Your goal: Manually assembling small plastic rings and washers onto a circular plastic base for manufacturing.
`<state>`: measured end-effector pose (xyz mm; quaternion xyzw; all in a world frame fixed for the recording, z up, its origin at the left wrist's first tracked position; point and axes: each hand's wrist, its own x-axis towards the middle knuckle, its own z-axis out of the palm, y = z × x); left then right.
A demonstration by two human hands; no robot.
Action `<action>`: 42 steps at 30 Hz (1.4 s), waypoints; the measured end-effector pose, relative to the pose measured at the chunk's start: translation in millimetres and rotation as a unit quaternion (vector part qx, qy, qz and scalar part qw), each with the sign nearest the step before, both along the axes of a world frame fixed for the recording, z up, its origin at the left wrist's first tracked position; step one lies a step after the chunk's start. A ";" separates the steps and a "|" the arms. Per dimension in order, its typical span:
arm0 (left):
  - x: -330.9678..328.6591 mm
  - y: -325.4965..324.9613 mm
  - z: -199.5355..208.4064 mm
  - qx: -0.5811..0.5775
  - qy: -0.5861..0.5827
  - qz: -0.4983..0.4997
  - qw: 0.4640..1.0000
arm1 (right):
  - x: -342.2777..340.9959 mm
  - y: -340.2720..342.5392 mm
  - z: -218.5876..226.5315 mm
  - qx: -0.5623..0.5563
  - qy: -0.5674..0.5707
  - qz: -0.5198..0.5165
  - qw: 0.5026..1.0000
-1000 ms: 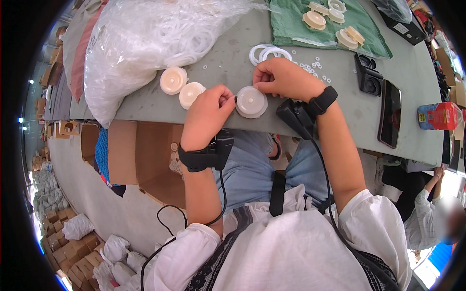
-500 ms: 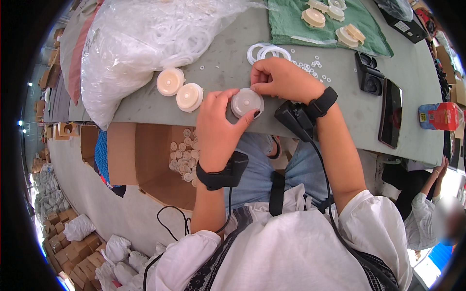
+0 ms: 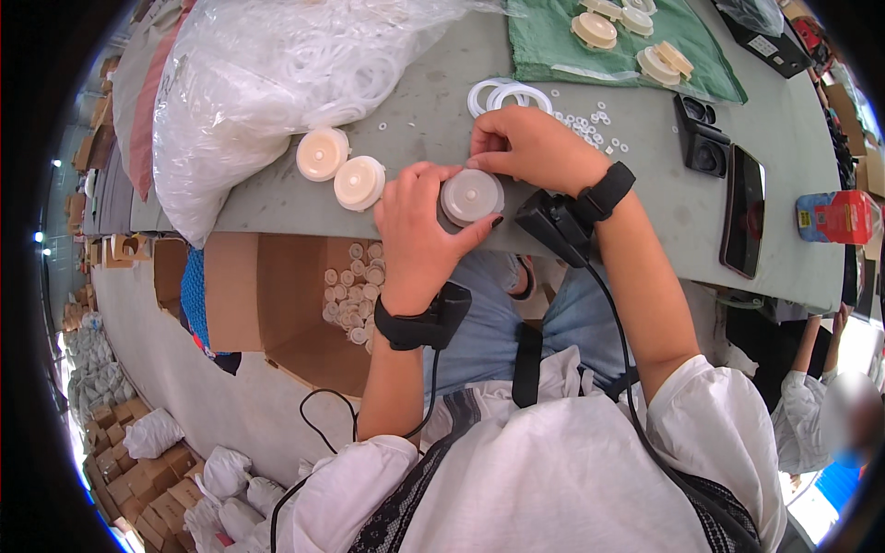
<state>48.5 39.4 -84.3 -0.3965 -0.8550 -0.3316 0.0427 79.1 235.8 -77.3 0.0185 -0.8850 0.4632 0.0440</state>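
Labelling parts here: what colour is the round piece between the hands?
The round piece is cloudy, translucent white; the head view shows it.

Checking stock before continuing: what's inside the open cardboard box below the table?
Small round pale parts lie in the cardboard box. The table and left forearm cover part of it; what lies there, or beneath the parts, can't be seen.

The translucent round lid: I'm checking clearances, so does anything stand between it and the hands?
Nothing visible does. The left hand curves around the translucent round lid from the left; the right hand is at its far edge. Two cream lids lie further left, out of the way.
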 end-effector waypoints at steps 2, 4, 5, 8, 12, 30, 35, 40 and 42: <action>-1.2 -3.7 -1.8 -0.002 0.000 0.001 1.000 | 0.6 -0.9 4.0 -0.040 -0.039 -0.001 0.998; -4.4 -12.8 -5.9 0.099 -0.069 -0.040 0.992 | 0.0 -2.9 13.3 -0.066 -0.085 -0.014 0.994; -2.0 -19.7 -2.9 0.098 -0.068 -0.038 0.992 | -0.4 -4.3 16.8 -0.092 -0.133 -0.030 0.986; 13.3 -55.0 13.6 0.266 -0.397 -0.013 0.878 | -0.3 -5.8 17.7 -0.083 -0.138 -0.033 0.986; 14.2 -103.1 8.4 0.285 -0.460 0.031 0.840 | 4.2 -3.3 13.7 -0.026 -0.090 -0.041 0.995; -38.6 -29.9 -18.5 0.020 0.105 0.222 0.969 | 2.9 -5.6 3.2 -0.017 -0.043 -0.037 0.998; -43.3 -50.3 -13.1 0.046 0.034 0.179 0.982 | 2.5 -10.0 5.2 -0.006 -0.042 -0.035 0.998; -18.5 -113.4 11.3 -0.022 -0.094 0.150 0.984 | 5.3 -4.3 6.5 0.019 -0.047 -0.038 0.998; -11.0 -162.5 22.8 -0.124 -0.134 0.139 0.973 | 2.3 -10.3 9.2 0.020 -0.048 -0.026 0.998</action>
